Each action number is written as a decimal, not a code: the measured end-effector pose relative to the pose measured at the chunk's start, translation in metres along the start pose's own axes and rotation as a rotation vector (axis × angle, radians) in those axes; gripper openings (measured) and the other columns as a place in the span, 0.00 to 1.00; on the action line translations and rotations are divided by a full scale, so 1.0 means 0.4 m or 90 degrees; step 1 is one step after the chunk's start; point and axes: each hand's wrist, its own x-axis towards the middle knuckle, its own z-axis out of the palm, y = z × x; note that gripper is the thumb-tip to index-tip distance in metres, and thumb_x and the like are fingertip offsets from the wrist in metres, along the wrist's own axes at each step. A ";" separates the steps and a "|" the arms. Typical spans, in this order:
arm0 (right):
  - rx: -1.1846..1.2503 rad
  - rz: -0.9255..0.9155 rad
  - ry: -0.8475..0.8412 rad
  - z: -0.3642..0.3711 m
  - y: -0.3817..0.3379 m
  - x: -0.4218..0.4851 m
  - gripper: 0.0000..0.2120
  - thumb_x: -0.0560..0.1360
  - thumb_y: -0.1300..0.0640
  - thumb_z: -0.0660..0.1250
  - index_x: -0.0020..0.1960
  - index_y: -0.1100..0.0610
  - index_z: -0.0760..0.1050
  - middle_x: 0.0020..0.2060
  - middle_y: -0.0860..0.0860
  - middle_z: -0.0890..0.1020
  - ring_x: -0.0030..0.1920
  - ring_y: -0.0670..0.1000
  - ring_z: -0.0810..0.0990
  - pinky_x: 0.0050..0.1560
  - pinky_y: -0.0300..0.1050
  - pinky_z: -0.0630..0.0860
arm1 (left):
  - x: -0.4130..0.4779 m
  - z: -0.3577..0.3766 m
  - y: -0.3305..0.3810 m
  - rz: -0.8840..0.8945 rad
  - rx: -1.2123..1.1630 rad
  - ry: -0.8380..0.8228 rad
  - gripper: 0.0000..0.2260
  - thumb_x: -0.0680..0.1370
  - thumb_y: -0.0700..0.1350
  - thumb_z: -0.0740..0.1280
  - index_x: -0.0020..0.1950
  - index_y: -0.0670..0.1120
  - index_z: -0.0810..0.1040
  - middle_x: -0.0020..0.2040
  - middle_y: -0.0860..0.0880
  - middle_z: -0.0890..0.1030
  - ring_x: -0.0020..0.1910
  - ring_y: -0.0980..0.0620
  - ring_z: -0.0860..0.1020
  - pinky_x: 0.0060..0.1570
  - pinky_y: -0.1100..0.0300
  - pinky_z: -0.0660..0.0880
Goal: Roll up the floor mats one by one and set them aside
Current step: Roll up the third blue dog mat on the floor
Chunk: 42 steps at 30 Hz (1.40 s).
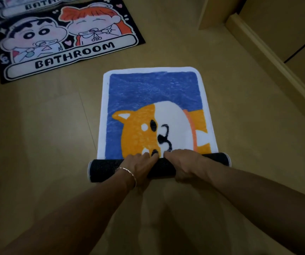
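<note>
A blue mat with an orange and white dog lies on the floor, its near end rolled into a black-backed tube. My left hand, with a thin bracelet on the wrist, presses on the middle of the roll, fingers over its far side. My right hand grips the roll just beside it. A black cartoon mat reading BATHROOM lies flat at the far left. Behind it, the edge of another such mat shows at the top.
Tan floor surrounds the mats. A beige baseboard and cabinet or door front run along the right side, with a corner post at the top right.
</note>
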 end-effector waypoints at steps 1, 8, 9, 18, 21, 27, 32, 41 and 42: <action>-0.013 -0.007 0.027 0.004 -0.007 -0.004 0.27 0.71 0.57 0.70 0.65 0.53 0.62 0.55 0.54 0.74 0.52 0.56 0.75 0.47 0.49 0.71 | 0.005 -0.001 -0.006 -0.006 -0.014 -0.021 0.34 0.75 0.51 0.68 0.74 0.48 0.53 0.59 0.43 0.73 0.52 0.42 0.76 0.40 0.52 0.71; 0.025 0.022 0.072 0.016 0.002 -0.017 0.25 0.70 0.56 0.70 0.62 0.52 0.63 0.52 0.54 0.74 0.51 0.55 0.75 0.45 0.47 0.70 | 0.023 -0.025 -0.025 0.052 -0.070 -0.034 0.33 0.69 0.53 0.73 0.68 0.51 0.61 0.57 0.46 0.74 0.53 0.44 0.75 0.41 0.54 0.72; 0.045 0.024 0.054 0.008 0.006 -0.011 0.24 0.69 0.56 0.71 0.60 0.52 0.63 0.51 0.54 0.74 0.50 0.55 0.75 0.44 0.46 0.71 | 0.019 -0.021 -0.019 0.049 -0.048 -0.023 0.33 0.69 0.52 0.72 0.69 0.50 0.60 0.57 0.45 0.73 0.54 0.43 0.74 0.40 0.53 0.71; -0.003 0.002 0.078 0.019 0.000 -0.021 0.27 0.70 0.56 0.70 0.64 0.53 0.61 0.52 0.54 0.74 0.51 0.56 0.75 0.47 0.48 0.70 | 0.028 -0.016 -0.001 0.036 -0.070 -0.047 0.38 0.68 0.54 0.73 0.72 0.51 0.57 0.57 0.45 0.74 0.52 0.43 0.76 0.42 0.54 0.73; 0.014 -0.007 0.041 0.002 0.002 -0.011 0.28 0.69 0.55 0.72 0.63 0.53 0.62 0.52 0.55 0.75 0.50 0.55 0.76 0.44 0.46 0.71 | 0.021 -0.014 0.011 0.012 -0.056 -0.040 0.35 0.68 0.52 0.73 0.69 0.48 0.59 0.56 0.44 0.74 0.52 0.42 0.76 0.40 0.53 0.71; -0.070 0.007 0.151 0.033 -0.010 -0.034 0.29 0.71 0.57 0.68 0.68 0.55 0.60 0.56 0.55 0.72 0.55 0.56 0.72 0.50 0.49 0.66 | 0.027 -0.029 0.003 0.028 -0.077 -0.028 0.33 0.69 0.54 0.73 0.67 0.48 0.61 0.56 0.44 0.74 0.51 0.43 0.75 0.44 0.52 0.73; 0.036 -0.017 -0.040 -0.017 0.003 -0.016 0.32 0.68 0.54 0.72 0.67 0.53 0.61 0.53 0.55 0.77 0.50 0.54 0.77 0.47 0.46 0.75 | 0.014 -0.010 0.016 0.018 -0.026 0.000 0.33 0.69 0.55 0.71 0.69 0.47 0.60 0.56 0.44 0.73 0.52 0.43 0.75 0.43 0.54 0.69; 0.017 -0.053 0.060 0.008 -0.008 -0.032 0.32 0.69 0.54 0.72 0.68 0.55 0.60 0.57 0.54 0.73 0.55 0.55 0.74 0.51 0.49 0.71 | 0.024 -0.018 0.001 0.018 -0.158 -0.064 0.28 0.68 0.62 0.71 0.58 0.48 0.68 0.53 0.46 0.78 0.51 0.45 0.77 0.48 0.55 0.73; -0.008 -0.054 0.088 0.018 -0.008 -0.035 0.32 0.69 0.53 0.71 0.68 0.55 0.60 0.57 0.54 0.72 0.55 0.56 0.74 0.51 0.49 0.69 | 0.024 -0.015 0.003 0.016 -0.159 -0.060 0.27 0.68 0.62 0.71 0.57 0.48 0.68 0.52 0.46 0.78 0.50 0.45 0.77 0.48 0.54 0.74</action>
